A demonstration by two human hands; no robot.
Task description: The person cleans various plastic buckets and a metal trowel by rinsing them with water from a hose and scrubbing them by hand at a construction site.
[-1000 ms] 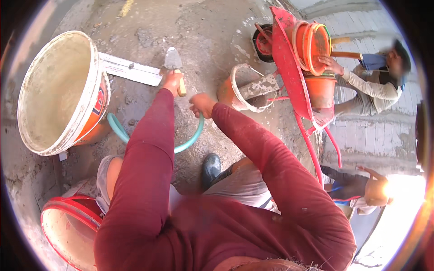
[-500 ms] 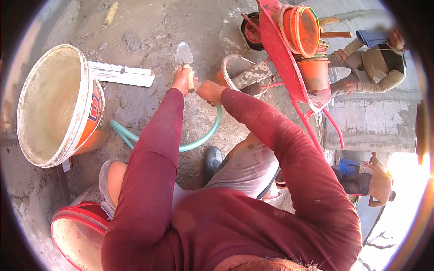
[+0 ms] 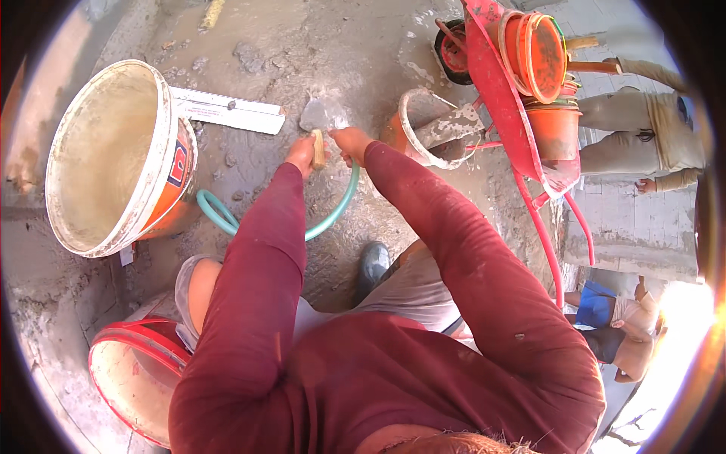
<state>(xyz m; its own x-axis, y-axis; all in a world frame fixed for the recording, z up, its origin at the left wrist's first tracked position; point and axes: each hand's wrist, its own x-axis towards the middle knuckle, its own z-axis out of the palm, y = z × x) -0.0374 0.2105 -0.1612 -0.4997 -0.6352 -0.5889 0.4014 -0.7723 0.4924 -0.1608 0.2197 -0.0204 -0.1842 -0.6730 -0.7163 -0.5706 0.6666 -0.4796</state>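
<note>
1. Step in hand, by the look of it: trowel (image 3: 321,121) work at the wet grey ground (image 3: 363,53), blade flat on or just above the surface, ahead of the knees.
2. Left hand (image 3: 302,153): clenched round the trowel's wooden handle, blade pointing away from the body.
3. Right hand (image 3: 352,141): just beside the left, fingers curled down by the blade. Cannot tell whether grasping anything or only resting there.
4. Next move, as a judgement: calls for a firm wrist and a shallow blade angle, with care to stay off the hose (image 3: 334,214) looping right under both wrists and off the straightedge (image 3: 227,112) lying near on the left.
5. Big bucket (image 3: 178,163), left of the arms, orange wall and white rim, tipped so the mouth faces up and left: nothing loose inside, only a pale dried film on the walls.
6. Small bucket (image 3: 403,113), just right of the right hand, leaning against the wheelbarrow (image 3: 503,98) frame: grey crust on the rim and something flat and grey inside, kind not clear.
7. Orange buckets (image 3: 541,53), nested together on their sides in the wheelbarrow tray; contents hidden. One more orange pail (image 3: 556,129) below them, inside not visible.
8. Red-rimmed tub (image 3: 128,378) at lower left by the knee: pale smeared inside, mostly hidden by the sleeve.
9. Further off on the right: one person (image 3: 643,129) bent by the wheelbarrow, another (image 3: 620,333) low down, both well apart from the trowel.
</note>
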